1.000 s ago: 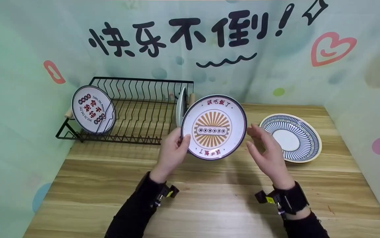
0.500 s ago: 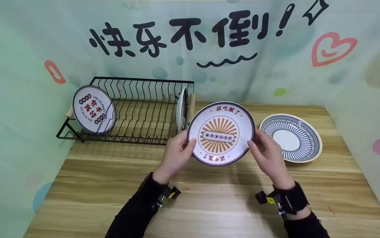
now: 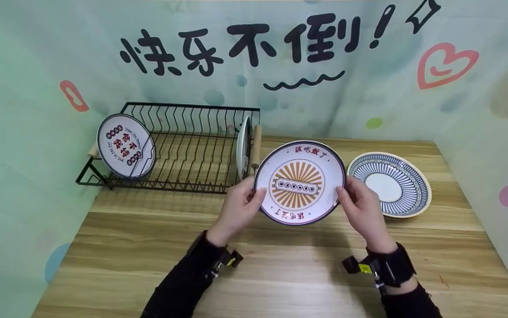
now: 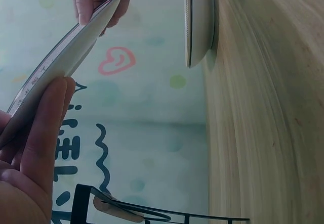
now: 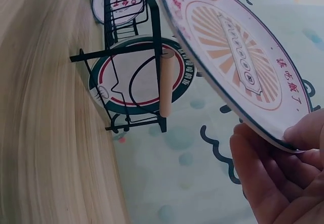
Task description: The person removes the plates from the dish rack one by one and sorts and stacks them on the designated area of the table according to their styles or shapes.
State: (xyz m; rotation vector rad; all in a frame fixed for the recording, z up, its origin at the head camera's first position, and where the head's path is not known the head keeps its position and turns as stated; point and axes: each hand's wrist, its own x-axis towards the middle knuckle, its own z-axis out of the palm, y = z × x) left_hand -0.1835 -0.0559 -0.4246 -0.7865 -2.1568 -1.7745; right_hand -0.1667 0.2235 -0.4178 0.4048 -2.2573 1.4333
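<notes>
A white plate [image 3: 299, 183] with a dark rim, orange rays and red characters is held up above the table, its face tilted toward the head camera. My left hand [image 3: 238, 207] grips its left edge, thumb on the face and fingers behind. On the opposite edge my right hand [image 3: 362, 210] pinches the plate the same way, as the right wrist view shows with the thumb over the rim. A blue-and-white patterned bowl [image 3: 384, 186] sits on the table just behind and right of my right hand.
A black wire dish rack [image 3: 183, 150] with wooden handles stands at the back left. One plate [image 3: 126, 145] leans in its left end; another plate [image 3: 243, 148] stands on edge in its right end. A printed cloth backdrop [image 3: 236, 44] surrounds the wooden table [image 3: 289, 274].
My right hand has closed on the plate's right edge, where it was apart a second ago. The plate has moved right and slightly down, and my left hand has gone along with it.
</notes>
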